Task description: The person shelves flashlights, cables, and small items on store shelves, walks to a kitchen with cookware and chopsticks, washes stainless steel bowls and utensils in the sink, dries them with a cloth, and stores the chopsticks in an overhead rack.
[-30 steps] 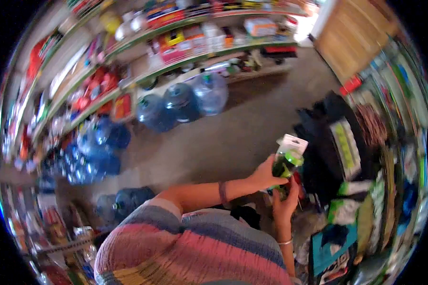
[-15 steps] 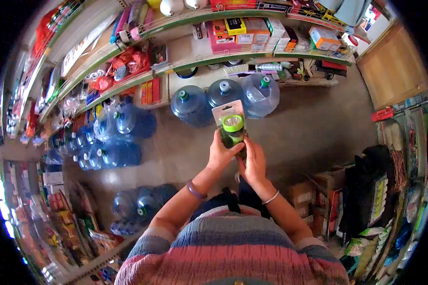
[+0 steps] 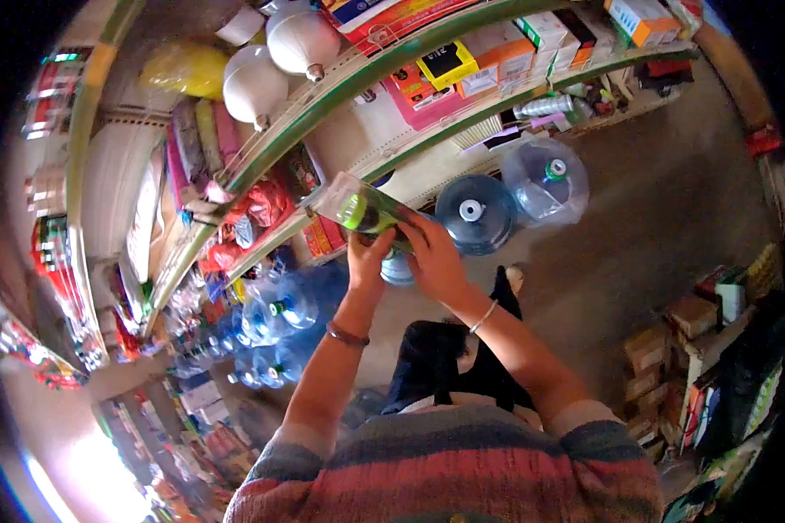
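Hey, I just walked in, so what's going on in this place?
A person is holding a clear package with a bright green item inside, using both hands. The left hand and right hand grip its near end. It is held up before stocked shelves, and large plastic jugs stand on the floor close by.

Boxes (image 3: pixel 495 68) on shelf (image 3: pixel 351 129) — package (image 3: pixel 355 209) before it, jugs (image 3: pixel 488 228) on floor (image 3: pixel 624 231).

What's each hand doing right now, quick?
Left hand: closed, holding the flashlight pack.
Right hand: closed, fingers on the same pack, sharing the hold.
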The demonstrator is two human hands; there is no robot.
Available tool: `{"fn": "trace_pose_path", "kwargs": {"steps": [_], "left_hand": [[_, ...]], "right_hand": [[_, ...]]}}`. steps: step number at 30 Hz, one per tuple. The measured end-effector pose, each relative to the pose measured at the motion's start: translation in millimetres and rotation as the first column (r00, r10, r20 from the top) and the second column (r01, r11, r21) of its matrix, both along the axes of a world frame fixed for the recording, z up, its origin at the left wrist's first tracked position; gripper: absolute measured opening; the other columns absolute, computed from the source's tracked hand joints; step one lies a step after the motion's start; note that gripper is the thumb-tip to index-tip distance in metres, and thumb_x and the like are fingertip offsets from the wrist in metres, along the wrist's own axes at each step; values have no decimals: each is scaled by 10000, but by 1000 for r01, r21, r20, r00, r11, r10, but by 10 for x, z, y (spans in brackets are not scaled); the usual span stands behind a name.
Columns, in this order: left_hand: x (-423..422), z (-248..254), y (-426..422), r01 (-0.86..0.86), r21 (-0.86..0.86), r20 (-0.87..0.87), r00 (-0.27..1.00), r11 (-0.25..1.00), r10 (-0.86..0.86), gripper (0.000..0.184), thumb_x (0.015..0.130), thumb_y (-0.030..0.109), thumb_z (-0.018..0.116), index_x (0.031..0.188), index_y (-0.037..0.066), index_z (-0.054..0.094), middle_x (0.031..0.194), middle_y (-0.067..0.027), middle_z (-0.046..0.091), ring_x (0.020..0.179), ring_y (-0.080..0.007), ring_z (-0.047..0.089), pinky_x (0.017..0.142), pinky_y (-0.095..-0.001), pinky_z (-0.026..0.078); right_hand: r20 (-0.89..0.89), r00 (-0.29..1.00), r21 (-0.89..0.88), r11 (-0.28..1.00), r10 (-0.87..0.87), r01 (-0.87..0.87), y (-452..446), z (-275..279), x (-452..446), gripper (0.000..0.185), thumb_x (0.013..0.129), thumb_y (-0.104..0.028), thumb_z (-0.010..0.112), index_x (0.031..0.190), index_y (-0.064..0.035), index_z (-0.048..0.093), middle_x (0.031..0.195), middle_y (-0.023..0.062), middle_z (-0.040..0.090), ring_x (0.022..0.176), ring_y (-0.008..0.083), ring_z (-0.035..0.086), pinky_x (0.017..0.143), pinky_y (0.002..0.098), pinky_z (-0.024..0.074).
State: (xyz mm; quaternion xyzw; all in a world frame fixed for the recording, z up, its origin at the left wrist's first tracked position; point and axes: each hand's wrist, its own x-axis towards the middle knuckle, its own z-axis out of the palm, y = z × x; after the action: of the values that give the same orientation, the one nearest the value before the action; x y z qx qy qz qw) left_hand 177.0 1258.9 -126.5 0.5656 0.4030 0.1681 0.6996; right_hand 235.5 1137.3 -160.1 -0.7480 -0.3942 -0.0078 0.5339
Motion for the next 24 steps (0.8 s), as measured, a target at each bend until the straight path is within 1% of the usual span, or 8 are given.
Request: {"fn": "trace_pose_path", "kwargs": {"steps": [3,5,8,11,13,17,19,24], "left_hand": [[233,-292,601,-103,87,-29,994,991,106,405,716,31,687,1076,51,504,876,-11,568,703,-88,505,587,-227,407],[342,-602,1189,27,94,-20,999,995,-25,433,710,30,698,1087,54,487,902,-21,560,738,-104,522,609,-232,420],[608,-939,1828,0,140,10,1000,990,-1,527,704,41,709,1151,79,432,1008,-47,536,805,-135,530,650,-255,439],[829,-1211,2528,51,166,-34,998,985,-46,599,703,32,706,1208,99,391,1079,-60,532,902,-168,540,729,-298,457],[1010,-1426,3019,143,221,12,989,965,-150,570,702,33,709,1191,92,422,1084,-68,537,926,-183,541,743,-309,460],[1406,-1606,3461,175,313,-74,984,933,-160,550,687,62,736,1163,12,466,1085,-93,560,938,-202,550,767,-320,464],[1608,-1897,3749,162,469,-21,985,868,-172,540,679,100,751,1133,-37,492,1094,-129,570,944,-205,555,764,-323,465],[1856,-2310,4259,241,487,-49,967,840,-249,603,681,122,750,1155,-46,418,1136,-170,528,967,-224,541,755,-329,460]], "right_hand": [[-1,999,-113,993,-39,39,602,-278,123,554,672,-34,593,1208,-16,451,1180,148,470,1056,337,453,905,442,373],[-41,998,-167,985,-53,46,1032,-453,220,557,676,-53,596,1207,13,444,1185,153,471,1049,340,456,898,440,381],[-162,982,-103,991,-99,83,1713,-676,367,562,675,-63,599,1206,28,439,1185,164,475,1032,348,468,896,425,397],[-137,962,-86,970,-237,227,2450,-987,495,550,672,-51,591,1193,40,442,1188,183,475,1023,360,484,891,405,421],[-251,930,-81,963,-269,257,2820,-1132,582,452,770,-126,526,1181,43,449,1169,223,500,1039,360,502,884,405,433],[-406,871,-11,955,-276,298,3419,-1477,753,561,687,-44,579,1224,1,423,1238,194,432,1116,348,456,936,377,415],[-428,858,26,945,-283,325,3642,-1661,858,576,691,-46,579,1241,-15,411,1265,185,411,1133,348,443,947,382,404],[-382,865,-50,942,-325,332,4232,-2198,1034,619,693,-48,580,1276,-30,376,1312,169,374,1166,342,416,968,399,378]]}}
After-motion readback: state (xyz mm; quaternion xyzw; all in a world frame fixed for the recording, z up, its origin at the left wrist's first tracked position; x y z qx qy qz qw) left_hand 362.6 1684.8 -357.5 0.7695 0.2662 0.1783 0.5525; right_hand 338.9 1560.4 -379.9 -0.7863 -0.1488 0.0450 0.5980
